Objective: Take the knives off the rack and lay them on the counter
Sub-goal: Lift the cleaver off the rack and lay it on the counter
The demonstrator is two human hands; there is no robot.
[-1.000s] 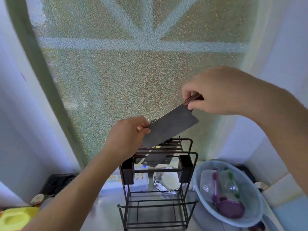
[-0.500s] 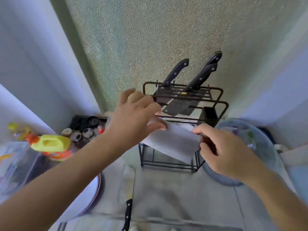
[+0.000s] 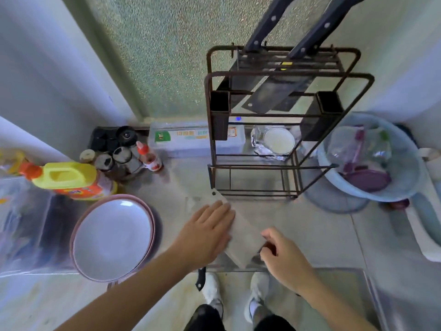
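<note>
A cleaver (image 3: 243, 237) with a pale wide blade lies flat on the grey counter (image 3: 310, 230), just in front of the dark metal rack (image 3: 210, 130). My left hand (image 3: 205, 232) rests flat on the blade. My right hand (image 3: 284, 261) curls around the cleaver's dark handle near the counter's front edge. Two black-handled knives (image 3: 267, 22) (image 3: 324, 25) stand in the rack's top slots, their blades hanging inside it. Another knife's black handle (image 3: 200, 279) sticks out past the counter's edge under my left forearm; its blade is hidden.
Stacked pinkish plates (image 3: 112, 237) lie to the left, with a yellow bottle (image 3: 66, 177) and small jars (image 3: 119, 156) behind them. A clear box (image 3: 191, 139) and a foil-wrapped bowl (image 3: 278, 142) sit behind the rack. A blue basin (image 3: 372, 163) stands to the right.
Both hands carried the cleaver from above the rack down onto the counter. My left hand shifted from pinching the blade's tip to lying flat on it. The view tilted downward.
</note>
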